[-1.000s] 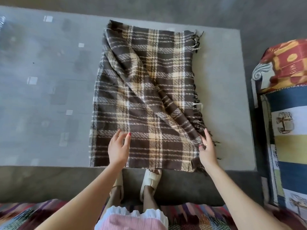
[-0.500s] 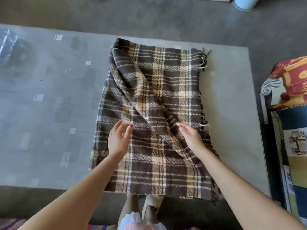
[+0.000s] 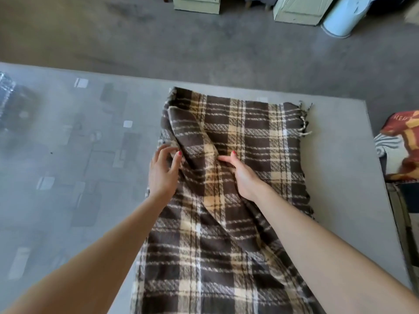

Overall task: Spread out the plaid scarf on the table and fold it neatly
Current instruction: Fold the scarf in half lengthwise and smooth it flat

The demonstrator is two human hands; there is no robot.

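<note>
Change: both hands are farther up the scarf than a second ago; then they rested at its near hem, the right one out at the fringed right edge; now both sit around the middle of the cloth, the right having come inward onto the diagonal ridge; the view has also tipped forward, so the near hem runs out of the bottom of the picture.
Meaning: I judge this to be smoothing, not folding; the slanted ridge that runs from the far left corner toward the near right is not yet flat; the spreading step looks unfinished, so a neat fold has yet to begin.
Scarf: lies lengthwise on the grey table, right of centre; far edge close to the table's far rim; fringe shows at the far right corner; a raised, rolled fold sits along the far left side.
Left hand: open, fingers spread and slightly curled; fingertips on the scarf's left edge just beside the rolled fold; thumb on the cloth; it grips nothing that I can see; whether the fingertips pinch the edge I cannot tell.
Right hand: palm down on the ridge; index finger stretched along the crease, thumb raised, the other fingers tucked under; whether those hidden fingers grasp cloth I cannot tell; it seems to press rather than hold.
</note>
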